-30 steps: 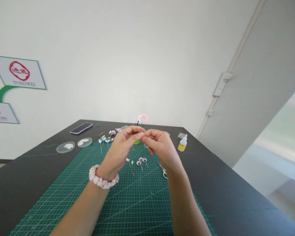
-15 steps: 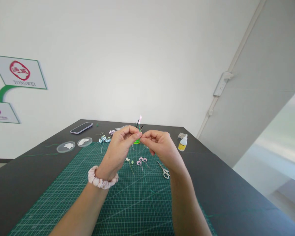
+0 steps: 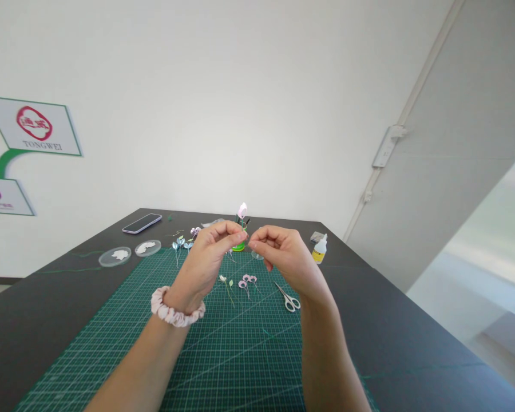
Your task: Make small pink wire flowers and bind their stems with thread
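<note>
Flower [image 3: 242,211] in pinched left hand [image 3: 206,258]

The dark table [image 3: 395,343] carries a green cutting mat [image 3: 240,355]; also a phone [image 3: 142,224], two shallow dishes [image 3: 106,259] and a bottle [image 3: 319,250].

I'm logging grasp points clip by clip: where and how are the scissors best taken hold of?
The scissors are probably best gripped by the white handles, coming from above on the near side: they appear to lie flat on the mat, handles nearest, tips pointing away.
</note>
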A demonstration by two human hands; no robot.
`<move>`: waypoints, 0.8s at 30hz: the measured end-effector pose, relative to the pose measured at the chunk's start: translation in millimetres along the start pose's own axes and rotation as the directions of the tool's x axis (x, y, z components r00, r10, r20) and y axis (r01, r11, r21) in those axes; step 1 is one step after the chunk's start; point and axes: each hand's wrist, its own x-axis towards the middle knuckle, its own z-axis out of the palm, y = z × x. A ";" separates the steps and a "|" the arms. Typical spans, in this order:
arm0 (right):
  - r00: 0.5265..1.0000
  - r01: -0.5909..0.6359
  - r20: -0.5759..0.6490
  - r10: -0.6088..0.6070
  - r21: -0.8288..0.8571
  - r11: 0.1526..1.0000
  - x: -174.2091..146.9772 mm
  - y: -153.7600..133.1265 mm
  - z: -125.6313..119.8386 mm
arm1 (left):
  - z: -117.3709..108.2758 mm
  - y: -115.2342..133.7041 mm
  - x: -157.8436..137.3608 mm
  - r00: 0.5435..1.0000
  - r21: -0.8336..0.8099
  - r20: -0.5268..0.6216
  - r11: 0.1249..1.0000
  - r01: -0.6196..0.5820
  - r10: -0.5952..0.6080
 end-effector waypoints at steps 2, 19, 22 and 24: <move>1.000 0.001 0.007 -0.001 0.012 1.000 -0.2 0.3 -0.4 | -0.1 0.1 0.0 1.000 -0.026 0.004 0.999 0.022 -0.022; 1.000 0.022 -0.002 -0.022 0.014 1.000 0.0 4.2 -0.5 | -2.4 -3.1 2.8 0.990 -0.123 0.120 0.989 0.087 -0.072; 1.000 0.025 0.001 -0.025 0.032 0.999 0.2 4.2 -0.9 | -2.8 -3.5 3.1 0.990 -0.131 0.116 0.987 0.095 -0.080; 1.000 0.026 0.003 -0.026 0.047 0.999 0.1 4.3 -1.0 | -2.8 -4.0 3.5 0.990 -0.134 0.113 0.986 0.095 -0.080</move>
